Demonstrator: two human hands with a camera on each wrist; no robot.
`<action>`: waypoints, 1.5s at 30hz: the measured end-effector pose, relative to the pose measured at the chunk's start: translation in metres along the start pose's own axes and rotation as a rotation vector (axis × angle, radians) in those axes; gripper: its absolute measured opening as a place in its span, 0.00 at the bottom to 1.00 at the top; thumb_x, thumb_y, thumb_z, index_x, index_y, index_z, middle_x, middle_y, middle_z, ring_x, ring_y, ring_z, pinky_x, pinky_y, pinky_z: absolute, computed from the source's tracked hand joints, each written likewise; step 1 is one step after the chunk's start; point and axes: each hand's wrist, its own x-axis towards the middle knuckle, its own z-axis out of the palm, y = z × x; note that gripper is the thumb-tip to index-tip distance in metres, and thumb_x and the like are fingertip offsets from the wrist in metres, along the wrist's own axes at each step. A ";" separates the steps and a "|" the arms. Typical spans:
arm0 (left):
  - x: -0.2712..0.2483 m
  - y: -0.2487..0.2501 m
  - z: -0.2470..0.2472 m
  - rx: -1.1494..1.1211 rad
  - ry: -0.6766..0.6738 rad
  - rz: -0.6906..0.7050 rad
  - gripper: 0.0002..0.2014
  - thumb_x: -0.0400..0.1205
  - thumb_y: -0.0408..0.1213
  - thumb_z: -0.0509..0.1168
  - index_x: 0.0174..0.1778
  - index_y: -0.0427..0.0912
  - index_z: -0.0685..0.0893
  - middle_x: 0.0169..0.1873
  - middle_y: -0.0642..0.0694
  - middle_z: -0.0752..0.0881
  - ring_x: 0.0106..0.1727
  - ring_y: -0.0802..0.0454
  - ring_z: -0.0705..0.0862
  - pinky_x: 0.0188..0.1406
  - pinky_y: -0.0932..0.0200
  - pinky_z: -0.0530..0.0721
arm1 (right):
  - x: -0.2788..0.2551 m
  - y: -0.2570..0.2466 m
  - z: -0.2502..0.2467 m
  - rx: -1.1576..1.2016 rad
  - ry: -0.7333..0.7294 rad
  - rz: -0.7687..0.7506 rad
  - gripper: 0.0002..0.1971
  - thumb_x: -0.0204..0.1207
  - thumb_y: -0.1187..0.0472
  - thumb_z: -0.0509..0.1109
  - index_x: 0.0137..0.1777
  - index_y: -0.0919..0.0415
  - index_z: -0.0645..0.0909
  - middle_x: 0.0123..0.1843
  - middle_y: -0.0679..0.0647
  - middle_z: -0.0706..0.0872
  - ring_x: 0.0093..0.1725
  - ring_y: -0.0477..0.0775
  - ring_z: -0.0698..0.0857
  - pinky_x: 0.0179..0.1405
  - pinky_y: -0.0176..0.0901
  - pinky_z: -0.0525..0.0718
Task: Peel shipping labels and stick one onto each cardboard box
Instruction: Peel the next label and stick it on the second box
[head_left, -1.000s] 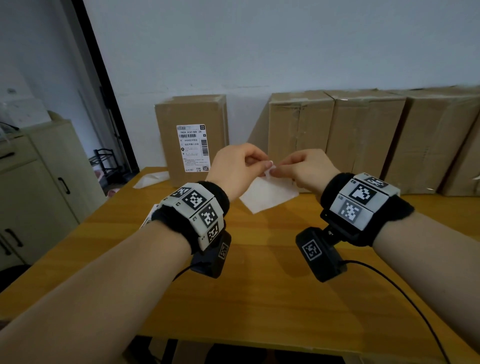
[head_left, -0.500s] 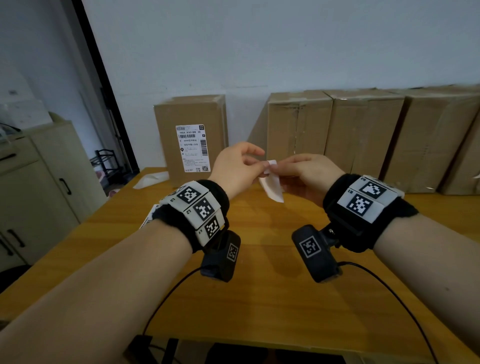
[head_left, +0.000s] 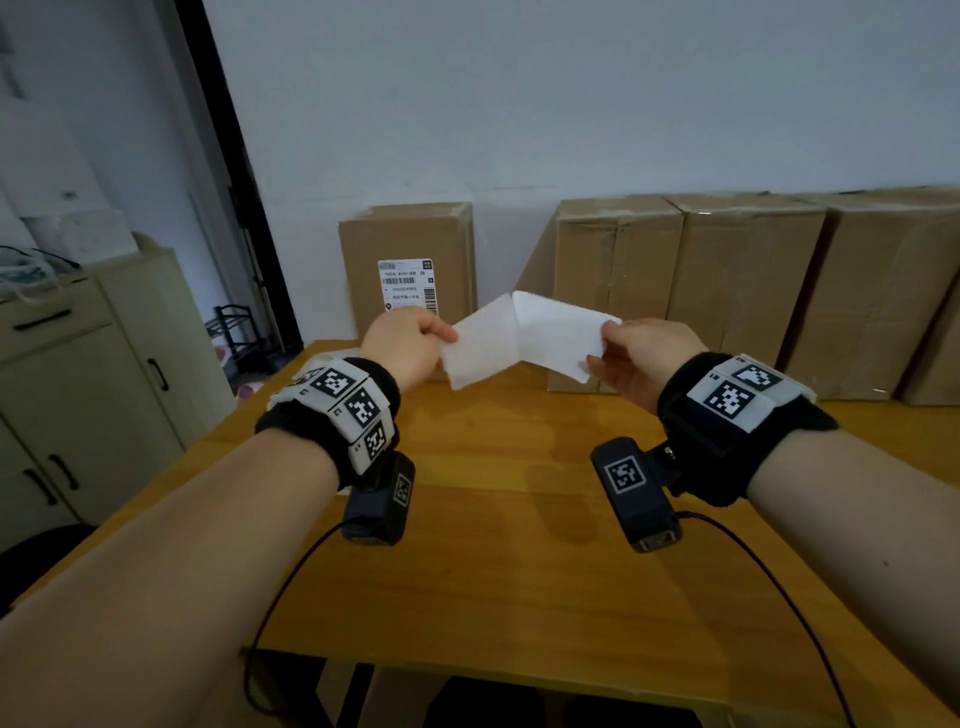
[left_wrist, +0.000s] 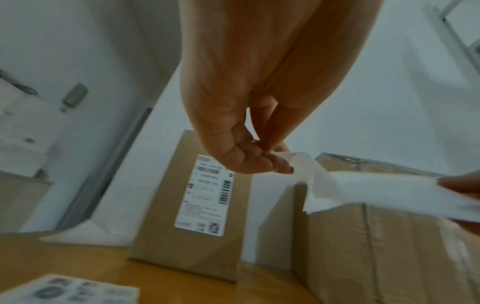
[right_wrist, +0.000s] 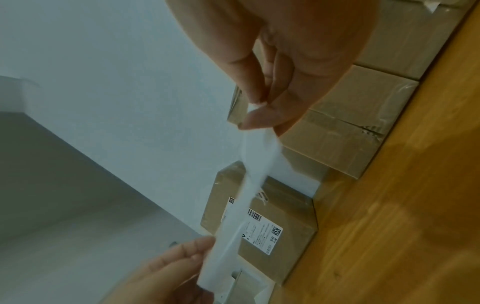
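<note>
My two hands hold a white label sheet (head_left: 480, 343) in the air above the table, split into two leaves that still join at a raised fold. My left hand (head_left: 447, 338) pinches the left leaf; the left wrist view shows thumb and fingers closed on its corner (left_wrist: 285, 160). My right hand (head_left: 605, 343) pinches the right leaf (head_left: 558, 332), its fingertips (right_wrist: 259, 115) tight on the edge. Which leaf is sticker and which backing I cannot tell. Behind, a cardboard box (head_left: 410, 234) carries a printed label (head_left: 408, 286). Three bare boxes (head_left: 618, 260) (head_left: 748, 270) (head_left: 883, 286) stand to its right.
The boxes line the wall at the back of the wooden table (head_left: 519, 545). Printed label sheets (left_wrist: 64, 290) lie on the table at the left, and a white sheet (left_wrist: 85, 234) beside the labelled box. A cream cabinet (head_left: 78, 389) stands to the left. Wrist-camera cables hang over the near edge.
My hands have moved apart sideways. The sheet, pinched close together between them before, now spreads into two leaves stretched between the hands.
</note>
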 end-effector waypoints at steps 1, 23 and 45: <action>0.001 -0.005 -0.006 0.024 0.029 -0.036 0.13 0.83 0.27 0.57 0.51 0.41 0.86 0.61 0.41 0.83 0.53 0.47 0.86 0.58 0.51 0.85 | 0.001 0.001 0.001 0.010 -0.006 -0.003 0.08 0.80 0.72 0.62 0.57 0.70 0.75 0.45 0.64 0.79 0.45 0.62 0.84 0.22 0.39 0.87; 0.089 -0.122 -0.060 0.682 -0.223 -0.179 0.17 0.84 0.30 0.55 0.69 0.31 0.76 0.68 0.34 0.76 0.67 0.39 0.77 0.60 0.55 0.75 | 0.053 0.050 0.082 -0.324 -0.138 -0.117 0.06 0.75 0.67 0.71 0.49 0.70 0.81 0.57 0.65 0.82 0.56 0.62 0.86 0.40 0.41 0.90; 0.056 -0.035 -0.036 -0.015 -0.216 -0.030 0.26 0.84 0.58 0.51 0.50 0.45 0.90 0.50 0.51 0.88 0.50 0.56 0.84 0.55 0.62 0.79 | 0.032 0.037 0.079 -0.566 -0.118 -0.500 0.04 0.71 0.58 0.75 0.43 0.57 0.87 0.43 0.48 0.87 0.47 0.45 0.84 0.51 0.41 0.82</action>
